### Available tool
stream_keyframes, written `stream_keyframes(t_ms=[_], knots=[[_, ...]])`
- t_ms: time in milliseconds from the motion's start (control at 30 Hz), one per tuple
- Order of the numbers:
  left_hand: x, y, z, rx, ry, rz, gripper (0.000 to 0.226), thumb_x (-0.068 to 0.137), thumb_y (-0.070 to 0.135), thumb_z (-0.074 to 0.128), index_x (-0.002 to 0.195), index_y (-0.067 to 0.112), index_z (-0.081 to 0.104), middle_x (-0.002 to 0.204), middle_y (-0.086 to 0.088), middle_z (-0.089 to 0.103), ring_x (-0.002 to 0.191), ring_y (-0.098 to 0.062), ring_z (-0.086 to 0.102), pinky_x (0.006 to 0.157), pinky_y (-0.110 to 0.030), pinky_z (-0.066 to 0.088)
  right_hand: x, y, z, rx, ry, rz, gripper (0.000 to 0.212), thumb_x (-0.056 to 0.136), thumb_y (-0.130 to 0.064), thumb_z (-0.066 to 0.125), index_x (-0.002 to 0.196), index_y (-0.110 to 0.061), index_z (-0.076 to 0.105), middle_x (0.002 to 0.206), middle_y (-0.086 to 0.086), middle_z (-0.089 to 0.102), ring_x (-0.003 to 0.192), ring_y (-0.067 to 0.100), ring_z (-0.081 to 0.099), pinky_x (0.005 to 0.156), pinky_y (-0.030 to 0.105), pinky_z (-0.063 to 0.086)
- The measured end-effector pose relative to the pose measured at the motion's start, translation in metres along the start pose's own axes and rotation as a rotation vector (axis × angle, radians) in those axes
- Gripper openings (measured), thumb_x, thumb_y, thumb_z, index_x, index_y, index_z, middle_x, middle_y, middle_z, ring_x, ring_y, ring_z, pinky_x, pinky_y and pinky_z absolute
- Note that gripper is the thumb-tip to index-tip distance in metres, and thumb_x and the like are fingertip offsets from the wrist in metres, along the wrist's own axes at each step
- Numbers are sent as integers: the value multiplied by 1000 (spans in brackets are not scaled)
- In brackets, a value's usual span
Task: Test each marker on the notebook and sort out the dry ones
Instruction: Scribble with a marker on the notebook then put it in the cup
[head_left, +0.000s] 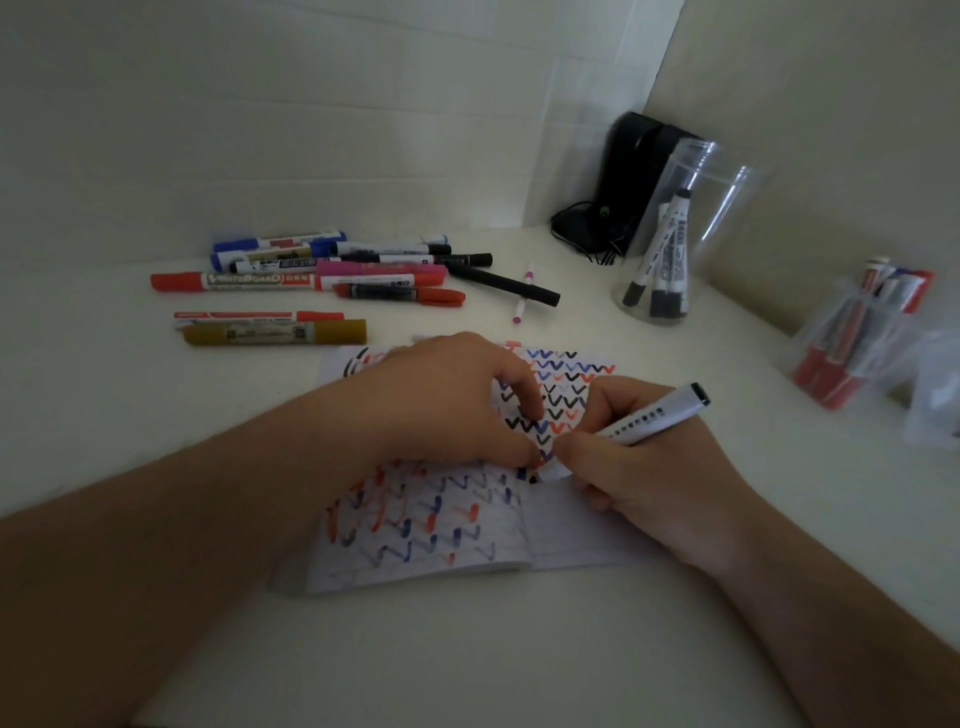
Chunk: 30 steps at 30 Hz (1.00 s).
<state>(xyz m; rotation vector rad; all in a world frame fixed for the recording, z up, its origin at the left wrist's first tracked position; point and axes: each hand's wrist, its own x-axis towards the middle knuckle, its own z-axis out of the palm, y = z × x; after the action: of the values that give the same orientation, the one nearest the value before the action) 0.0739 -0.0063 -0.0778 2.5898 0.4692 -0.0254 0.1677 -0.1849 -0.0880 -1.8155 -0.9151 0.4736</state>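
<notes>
An open notebook lies on the white table, its pages covered in red, blue and black zigzag marks. My right hand grips a white marker with its tip down on the page near the fold. My left hand rests on the left page with its fingers curled, fingertips close to the marker's tip. Whether it holds a cap is hidden. A pile of several markers in red, blue, pink, black and gold lies behind the notebook.
A clear jar with black-capped markers stands at the back right, beside a black object with cords. A clear container of red and blue markers lies at the right edge. A thin pink pen lies near the pile.
</notes>
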Motion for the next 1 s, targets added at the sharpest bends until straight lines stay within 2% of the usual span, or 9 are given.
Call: stream_keyframes(t_ms=[67, 267, 400, 500, 633, 733, 867, 933, 1000], knots=[[0, 0, 0, -2, -6, 5, 42, 67, 69, 81, 105, 56, 66, 92, 30, 37, 94, -5, 46, 84, -33, 44, -1, 0, 0, 2, -11, -14, 33, 83, 0, 76, 62, -3, 51, 53, 14, 59, 48, 23, 51, 50, 36, 40], [0, -1, 0, 0, 3, 10, 41, 67, 68, 82, 103, 56, 66, 92, 31, 36, 87, -1, 45, 80, -32, 44, 0, 1, 2, -37, -33, -50, 30, 72, -16, 78, 61, -6, 52, 61, 24, 59, 50, 27, 51, 51, 41, 42], [0, -2, 1, 1, 5, 13, 42, 65, 69, 82, 103, 57, 65, 93, 32, 36, 88, 1, 48, 73, -27, 43, -1, -1, 1, -5, -38, -33, 29, 69, -13, 75, 63, -2, 50, 63, 31, 54, 51, 26, 46, 52, 41, 37], [0, -3, 1, -1, -2, 10, 42, 65, 71, 81, 102, 59, 64, 94, 32, 36, 87, 5, 46, 69, -26, 41, 0, 1, 0, 52, -16, -16, 30, 77, -4, 78, 68, 4, 50, 65, 33, 56, 51, 26, 48, 54, 42, 37], [-1, -2, 0, 10, 0, 19, 40, 67, 69, 81, 101, 58, 64, 93, 30, 37, 85, 3, 46, 67, -26, 40, 1, 6, 0, 1, -22, -56, 30, 81, -5, 80, 66, 0, 54, 63, 25, 61, 51, 24, 50, 52, 41, 40], [-3, -2, 0, 3, 9, 23, 40, 66, 69, 81, 101, 57, 65, 93, 29, 40, 85, 3, 47, 67, -25, 39, 1, 5, 0, -3, -56, -67, 30, 78, -8, 80, 65, 0, 54, 65, 26, 59, 52, 26, 51, 52, 40, 40], [-3, -2, 1, 2, 17, 28, 41, 65, 72, 80, 101, 59, 64, 96, 27, 41, 86, 2, 47, 70, -28, 41, 1, 6, -2, 17, -26, -54, 33, 82, -2, 78, 63, -2, 51, 60, 23, 58, 52, 22, 47, 54, 39, 37], [-5, -1, 2, -3, 27, 42, 38, 71, 68, 79, 104, 58, 63, 98, 24, 44, 87, 1, 48, 70, -27, 41, 1, 5, -1, 19, -54, -49, 35, 78, -6, 80, 63, -1, 49, 60, 24, 55, 51, 22, 46, 52, 36, 36], [-7, 0, 2, -42, 63, 95, 32, 87, 50, 73, 115, 55, 58, 100, 19, 50, 88, -1, 52, 69, -22, 40, 4, 4, -3, 153, -38, -19, 32, 72, -10, 78, 61, -4, 49, 54, 18, 49, 46, 19, 43, 48, 28, 34]])
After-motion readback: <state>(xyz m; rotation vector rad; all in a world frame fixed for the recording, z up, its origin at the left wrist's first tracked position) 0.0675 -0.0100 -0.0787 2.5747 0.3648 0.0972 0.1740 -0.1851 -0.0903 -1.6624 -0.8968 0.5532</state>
